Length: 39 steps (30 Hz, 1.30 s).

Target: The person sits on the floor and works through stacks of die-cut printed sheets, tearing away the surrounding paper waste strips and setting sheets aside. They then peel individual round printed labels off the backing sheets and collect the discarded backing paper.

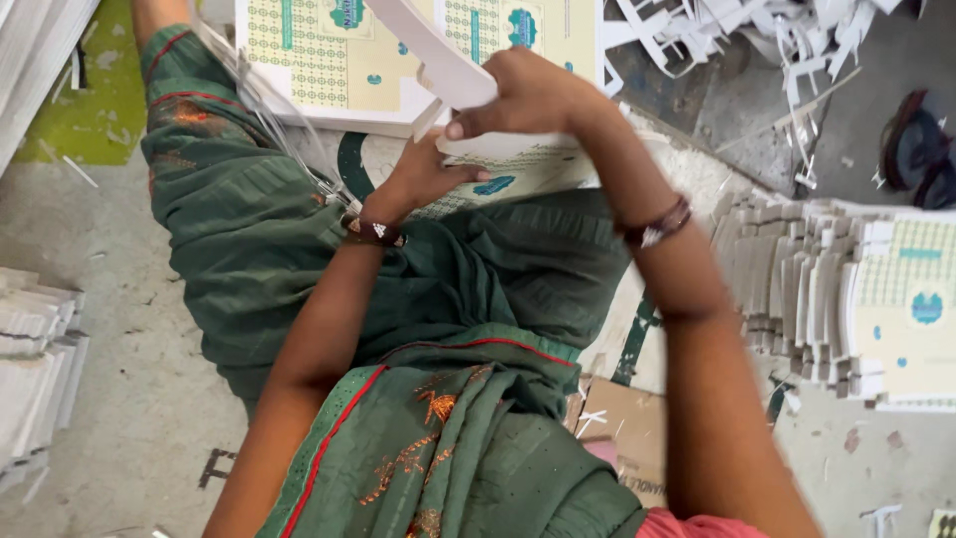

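While the left hand (423, 179) presses flat on the printed card sheet (498, 174) across the lap, steadying it, the right hand (523, 95) pinches a white card strip (438, 60), peeling it upward; finished stacks (846, 309) sit right.

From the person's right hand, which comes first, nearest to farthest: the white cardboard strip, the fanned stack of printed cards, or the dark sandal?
From the right hand:
1. White cardboard strip: gripped in it, top centre.
2. Stack of printed cards: on the floor, right.
3. Dark sandal: far right edge, roughly as far as the stack; hard to rank.
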Motion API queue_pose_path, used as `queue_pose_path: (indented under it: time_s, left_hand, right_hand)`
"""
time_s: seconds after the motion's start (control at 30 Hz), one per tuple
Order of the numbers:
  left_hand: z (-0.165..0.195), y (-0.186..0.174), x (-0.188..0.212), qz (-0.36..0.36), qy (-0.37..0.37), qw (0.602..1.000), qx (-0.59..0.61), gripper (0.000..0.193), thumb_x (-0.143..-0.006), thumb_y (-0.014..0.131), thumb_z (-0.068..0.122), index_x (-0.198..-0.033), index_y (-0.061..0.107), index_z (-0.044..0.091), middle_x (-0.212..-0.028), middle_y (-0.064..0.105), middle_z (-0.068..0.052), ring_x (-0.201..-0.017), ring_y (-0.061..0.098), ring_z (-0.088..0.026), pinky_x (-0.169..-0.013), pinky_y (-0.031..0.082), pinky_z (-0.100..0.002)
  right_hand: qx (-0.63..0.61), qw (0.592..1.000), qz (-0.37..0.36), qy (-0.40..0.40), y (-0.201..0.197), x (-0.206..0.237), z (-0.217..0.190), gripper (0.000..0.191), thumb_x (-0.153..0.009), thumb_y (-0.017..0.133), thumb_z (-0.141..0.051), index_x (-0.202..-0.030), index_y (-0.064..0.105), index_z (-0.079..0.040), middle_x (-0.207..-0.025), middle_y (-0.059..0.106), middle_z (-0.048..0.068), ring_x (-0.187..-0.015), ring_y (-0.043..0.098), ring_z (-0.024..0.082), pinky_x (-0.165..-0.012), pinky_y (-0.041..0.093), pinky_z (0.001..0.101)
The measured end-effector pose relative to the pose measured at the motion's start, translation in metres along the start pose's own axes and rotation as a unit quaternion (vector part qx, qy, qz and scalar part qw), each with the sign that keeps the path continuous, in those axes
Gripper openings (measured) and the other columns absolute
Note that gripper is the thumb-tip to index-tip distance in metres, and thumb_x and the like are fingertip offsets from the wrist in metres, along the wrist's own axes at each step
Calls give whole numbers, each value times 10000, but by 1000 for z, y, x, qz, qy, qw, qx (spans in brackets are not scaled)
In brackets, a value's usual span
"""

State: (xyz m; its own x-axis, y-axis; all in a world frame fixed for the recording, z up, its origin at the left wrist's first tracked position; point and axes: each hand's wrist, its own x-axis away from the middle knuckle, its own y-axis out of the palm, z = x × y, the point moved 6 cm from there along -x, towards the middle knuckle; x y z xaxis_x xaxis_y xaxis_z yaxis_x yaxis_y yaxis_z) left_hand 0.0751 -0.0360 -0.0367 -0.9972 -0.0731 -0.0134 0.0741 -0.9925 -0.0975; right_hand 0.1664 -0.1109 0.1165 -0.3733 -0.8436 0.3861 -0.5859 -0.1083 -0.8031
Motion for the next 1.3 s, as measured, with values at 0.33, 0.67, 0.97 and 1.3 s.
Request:
queue_pose_path:
  time_s: [0.33,0.67,0.97,1.3]
  left_hand:
    - [-33,10,39,-22,28,987,-158,507,-800,883,376,-1134,658,68,-976,702,-64,-951,675,-190,-962,497,-425]
    - [-39,0,34,20,41,997,-62,202,-816,839,173,-925,734,39,-829,747,-120,-751,703,-236,-685,551,-350]
    - [33,-18,41,67,218,968,-104,231,-851,839,184,-1006,761,32,-958,752,-141,-836,720,-272,-761,547,-360]
    - [-18,-39,31,136,111,978,-109,331,-856,880,253,-972,730,-18,-895,704,-148,-786,654,-250,-735,534,-356]
  right_hand:
    - [-303,934,-40,-187,55,34,-22,203,-960,598,-122,-1067,735,-17,-1062,711,101,-1044,640,203,-973,487,313]
    - [-344,895,125,-255,56,84,-51,420,-880,608,-23,-1279,518,72,-1178,573,119,-970,568,187,-863,516,326]
    - [-435,884,104,-135,62,60,-19,539,-898,580,-45,-1407,446,71,-1127,564,243,-1039,553,309,-968,483,494]
    - [-406,824,331,-215,-24,112,-15,368,-987,487,-144,-1334,456,-23,-1226,621,94,-1132,622,284,-1067,480,449]
